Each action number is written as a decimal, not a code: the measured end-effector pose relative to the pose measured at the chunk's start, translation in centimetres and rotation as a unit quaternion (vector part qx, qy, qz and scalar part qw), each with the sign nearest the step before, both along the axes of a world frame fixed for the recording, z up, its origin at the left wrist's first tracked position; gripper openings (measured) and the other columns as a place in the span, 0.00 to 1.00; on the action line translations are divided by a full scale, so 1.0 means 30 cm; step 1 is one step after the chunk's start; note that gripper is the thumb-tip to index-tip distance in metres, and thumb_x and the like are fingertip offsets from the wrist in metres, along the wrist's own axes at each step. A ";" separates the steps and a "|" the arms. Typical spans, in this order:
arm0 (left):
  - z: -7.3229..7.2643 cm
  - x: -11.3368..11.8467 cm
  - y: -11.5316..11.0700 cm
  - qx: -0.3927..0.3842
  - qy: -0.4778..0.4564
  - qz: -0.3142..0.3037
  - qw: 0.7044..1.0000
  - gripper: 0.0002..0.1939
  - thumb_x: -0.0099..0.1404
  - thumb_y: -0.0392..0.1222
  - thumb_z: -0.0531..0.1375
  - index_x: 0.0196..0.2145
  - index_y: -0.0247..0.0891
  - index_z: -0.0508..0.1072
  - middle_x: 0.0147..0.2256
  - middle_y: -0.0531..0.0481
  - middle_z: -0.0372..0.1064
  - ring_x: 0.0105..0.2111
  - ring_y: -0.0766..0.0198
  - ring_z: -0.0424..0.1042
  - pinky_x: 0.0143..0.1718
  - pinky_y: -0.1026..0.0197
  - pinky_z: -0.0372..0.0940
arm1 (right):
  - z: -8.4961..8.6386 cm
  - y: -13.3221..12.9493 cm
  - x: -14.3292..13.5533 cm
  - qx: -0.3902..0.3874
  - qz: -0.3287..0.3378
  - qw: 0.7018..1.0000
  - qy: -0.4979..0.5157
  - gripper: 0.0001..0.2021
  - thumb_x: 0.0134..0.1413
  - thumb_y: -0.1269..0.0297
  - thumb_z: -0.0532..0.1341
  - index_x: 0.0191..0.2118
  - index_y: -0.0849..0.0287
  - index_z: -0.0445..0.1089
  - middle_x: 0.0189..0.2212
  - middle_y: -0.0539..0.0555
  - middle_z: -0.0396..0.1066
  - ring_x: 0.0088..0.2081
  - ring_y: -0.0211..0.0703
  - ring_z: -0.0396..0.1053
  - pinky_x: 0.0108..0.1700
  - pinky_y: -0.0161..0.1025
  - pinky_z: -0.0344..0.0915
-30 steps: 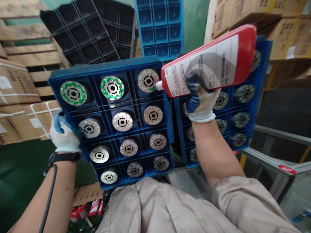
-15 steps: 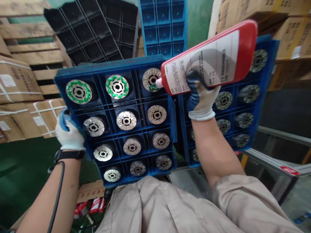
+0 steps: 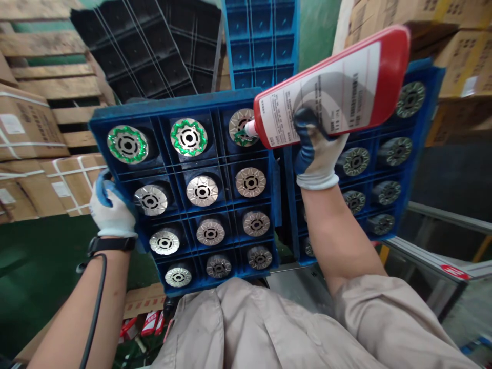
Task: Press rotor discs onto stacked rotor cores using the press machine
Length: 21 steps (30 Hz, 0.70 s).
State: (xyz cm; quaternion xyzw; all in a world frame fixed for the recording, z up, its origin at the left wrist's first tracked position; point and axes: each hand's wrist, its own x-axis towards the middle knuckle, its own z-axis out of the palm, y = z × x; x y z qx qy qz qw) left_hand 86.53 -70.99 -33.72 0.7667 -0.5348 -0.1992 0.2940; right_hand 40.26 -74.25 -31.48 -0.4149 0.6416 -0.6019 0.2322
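Note:
My right hand [image 3: 319, 154], in a white and blue glove, is wrapped around a large red bottle [image 3: 390, 77]. The bottle lies tilted, its nozzle down at the top-right metal disc [image 3: 238, 120] in a blue divided tray [image 3: 177, 105]. Green liquid shows on that disc's lower left part. Two discs to its left, the corner disc [image 3: 128, 144] and the middle disc [image 3: 188, 137], each carry a full zigzag ring of green. Lower rows hold bare, slotted discs. At the tray's left edge my left hand [image 3: 111, 210], gloved too, grips the side; its fingertips are partly hidden.
A second blue tray [image 3: 421, 136] of similar discs stands close on the right. Behind are black trays [image 3: 142, 46] and another blue tray [image 3: 263, 38]. Cartons [image 3: 28, 125] and a wooden pallet [image 3: 42, 43] flank the left; more cartons [image 3: 453, 61] are stacked right.
The nozzle has shifted slightly left along the top-right disc, and more green liquid lies there. The left hand keeps its place at the tray's edge.

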 end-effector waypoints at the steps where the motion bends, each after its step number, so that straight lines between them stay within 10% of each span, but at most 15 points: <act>1: 0.000 -0.001 0.003 -0.001 0.002 0.000 1.000 0.24 0.70 0.40 0.50 0.54 0.26 0.77 0.49 0.37 0.78 0.50 0.54 0.76 0.57 0.51 0.68 | -0.002 -0.004 0.004 -0.010 -0.001 1.000 0.005 0.37 0.42 0.54 0.79 0.58 0.50 0.66 0.55 0.52 0.73 0.61 0.53 0.72 0.70 0.63 0.63; 21: 0.021 -0.027 0.036 0.029 0.013 0.016 0.999 0.23 0.68 0.33 0.50 0.55 0.27 0.76 0.51 0.38 0.77 0.51 0.56 0.75 0.59 0.54 0.67 | -0.028 -0.058 -0.009 0.040 -0.003 0.997 0.073 0.36 0.47 0.46 0.76 0.59 0.43 0.63 0.59 0.51 0.71 0.66 0.54 0.64 0.75 0.60 0.56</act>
